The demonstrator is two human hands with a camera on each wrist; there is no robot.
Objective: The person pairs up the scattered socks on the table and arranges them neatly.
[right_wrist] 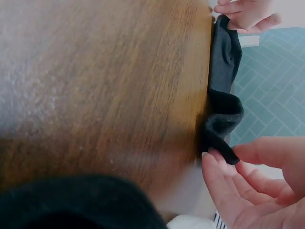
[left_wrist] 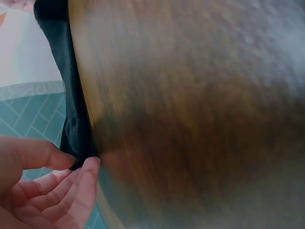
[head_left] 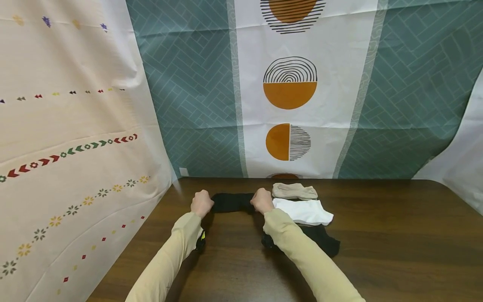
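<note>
A black sock lies stretched sideways between my two hands, at the far part of the table. My left hand pinches its left end; in the left wrist view the thumb and fingertips meet on the dark fabric. The other end is pinched by my right hand. Seen from the right wrist, the sock buckles into a wavy fold close to the right fingertips, and the left hand grips its far end.
Right of my right hand, a beige sock, a white sock and another black sock lie in a column on the brown wooden table. Patterned curtains hang behind and at the left.
</note>
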